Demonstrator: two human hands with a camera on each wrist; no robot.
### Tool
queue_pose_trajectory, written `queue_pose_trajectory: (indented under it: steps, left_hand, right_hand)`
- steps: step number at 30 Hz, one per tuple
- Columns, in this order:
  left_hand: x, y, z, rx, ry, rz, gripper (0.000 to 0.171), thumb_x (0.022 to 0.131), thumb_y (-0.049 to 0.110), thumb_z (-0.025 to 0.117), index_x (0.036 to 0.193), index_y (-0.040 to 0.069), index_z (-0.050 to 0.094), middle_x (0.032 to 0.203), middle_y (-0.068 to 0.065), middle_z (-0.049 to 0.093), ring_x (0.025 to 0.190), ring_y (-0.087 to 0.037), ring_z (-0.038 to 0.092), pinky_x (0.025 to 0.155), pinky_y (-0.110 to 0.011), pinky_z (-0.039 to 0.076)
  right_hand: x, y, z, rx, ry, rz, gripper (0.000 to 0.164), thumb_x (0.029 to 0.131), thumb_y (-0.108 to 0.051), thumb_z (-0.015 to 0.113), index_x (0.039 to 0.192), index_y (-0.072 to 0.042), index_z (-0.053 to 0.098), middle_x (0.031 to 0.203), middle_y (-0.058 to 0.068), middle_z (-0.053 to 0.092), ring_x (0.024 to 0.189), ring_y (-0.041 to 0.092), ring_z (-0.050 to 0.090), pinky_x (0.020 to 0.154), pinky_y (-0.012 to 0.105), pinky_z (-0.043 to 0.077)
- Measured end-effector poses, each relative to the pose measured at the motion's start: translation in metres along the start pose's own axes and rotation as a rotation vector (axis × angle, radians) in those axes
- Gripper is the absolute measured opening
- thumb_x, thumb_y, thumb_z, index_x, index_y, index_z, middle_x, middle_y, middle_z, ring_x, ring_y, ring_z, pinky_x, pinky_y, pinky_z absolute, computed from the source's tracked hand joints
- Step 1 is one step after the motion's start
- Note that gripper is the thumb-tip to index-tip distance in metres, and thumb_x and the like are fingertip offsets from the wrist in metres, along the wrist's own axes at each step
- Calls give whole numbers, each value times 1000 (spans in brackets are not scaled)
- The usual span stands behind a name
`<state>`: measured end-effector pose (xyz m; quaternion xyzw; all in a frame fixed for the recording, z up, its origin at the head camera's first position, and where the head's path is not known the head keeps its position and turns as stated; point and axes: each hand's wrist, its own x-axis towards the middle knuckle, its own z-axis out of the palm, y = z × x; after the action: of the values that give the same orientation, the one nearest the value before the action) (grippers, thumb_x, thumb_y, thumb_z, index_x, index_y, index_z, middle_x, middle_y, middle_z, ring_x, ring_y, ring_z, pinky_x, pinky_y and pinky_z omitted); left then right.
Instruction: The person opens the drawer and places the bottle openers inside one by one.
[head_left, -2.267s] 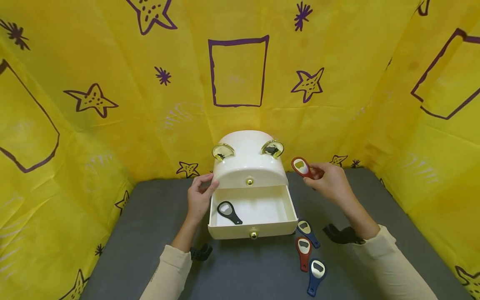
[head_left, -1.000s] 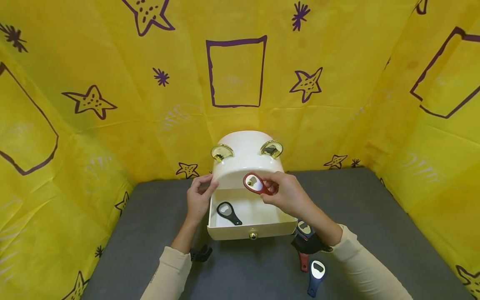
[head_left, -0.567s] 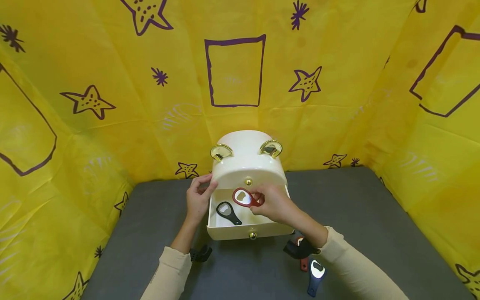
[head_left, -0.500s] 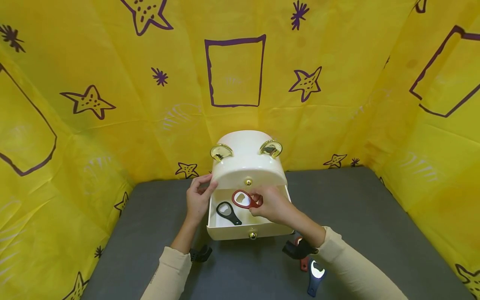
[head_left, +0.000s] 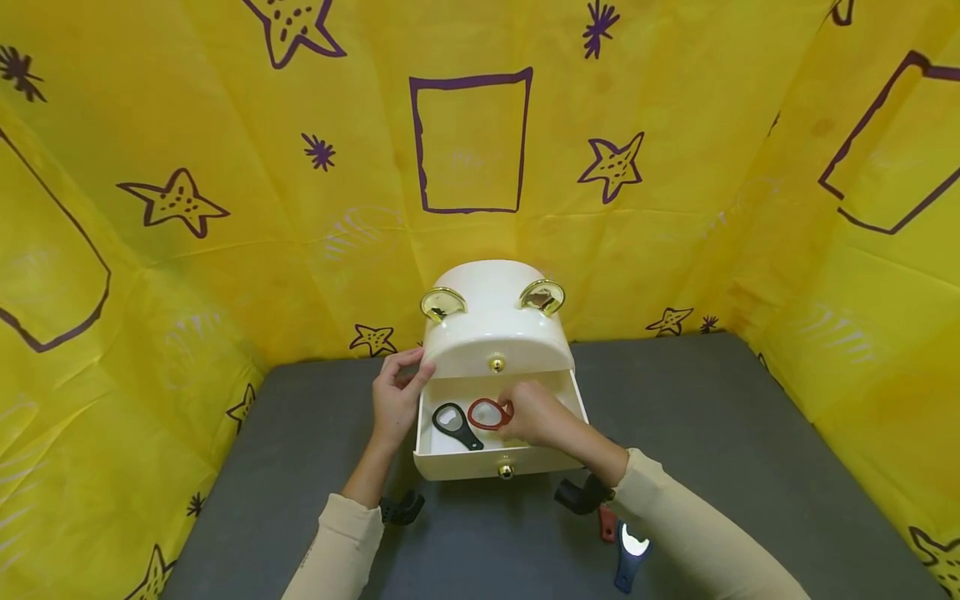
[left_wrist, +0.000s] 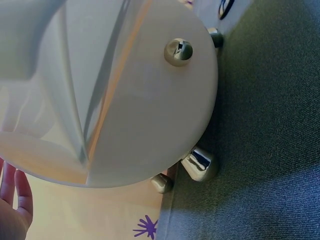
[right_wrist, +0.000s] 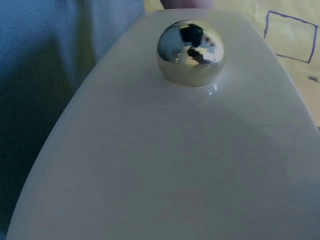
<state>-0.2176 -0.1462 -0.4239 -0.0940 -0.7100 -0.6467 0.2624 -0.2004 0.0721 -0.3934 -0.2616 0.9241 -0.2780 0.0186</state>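
Observation:
A cream box [head_left: 491, 321] with two gold-rimmed ears has its lower drawer [head_left: 457, 467] pulled out. My left hand [head_left: 394, 404] rests its fingers against the box's left side, the thumb by the front corner. Inside the drawer, my right hand [head_left: 542, 418] pinches a red bottle opener [head_left: 486, 414] by its handle, metal head pointing left. Beside it lies a black bottle opener [head_left: 454, 423] on the drawer floor. In the right wrist view the drawer's front and its gold knob [right_wrist: 191, 55] fill the picture, hiding the right hand's grip.
On the grey table [head_left: 322, 467], right of the drawer, lie a blue bottle opener [head_left: 630, 558] and a red one [head_left: 607, 525], partly covered by the right sleeve. A yellow patterned cloth [head_left: 465, 150] encloses the back and sides.
My right hand has carried the red bottle opener from right of the box, leftward past its front and down into the drawer beside the black one. The left hand stays put.

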Motion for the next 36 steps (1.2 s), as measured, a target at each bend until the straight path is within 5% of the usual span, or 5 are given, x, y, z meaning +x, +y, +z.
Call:
queue_pose_trajectory:
  steps: [8,17,20,25,36]
  left_hand:
    - [0,1,0,9,2,-7,26,82,-7,71,106,-15,64,110,-31,58,95,2,57,71,-11,51]
    - [0,0,0,4,8,-16,26,82,-8,71,106,-15,64,110,-32,58,94,-1,58,71,-12,51]
    - [1,-1,0,1,5,-14,26,82,-9,71,106,-15,64,111,-32,59,95,-1,58,72,-13,52]
    - [2,0,1,-4,-1,-10,26,82,-9,71,106,-16,64,111,-33,59,94,2,58,72,-12,52]
    - [0,1,1,-9,2,-11,26,83,-8,70,106,-17,64,110,-34,58,95,1,58,72,-12,52]
  right_hand:
    - [4,-1,5,-71,-77,95,37,62,1,72,51,-14,41,50,-9,28,52,12,30,47,23,22]
    - [5,-1,6,-59,-77,95,38,69,-2,71,52,-16,40,50,-8,33,50,11,33,45,21,23]
    - [4,2,2,-8,-41,62,34,77,-7,72,56,-12,44,51,-8,35,50,8,34,46,19,24]
    - [-8,10,-19,123,23,-13,10,84,-12,69,82,-2,69,66,-1,60,63,6,50,59,19,41]
    - [-52,40,-64,251,114,107,22,90,-18,69,103,0,72,90,9,73,80,13,63,71,25,52]
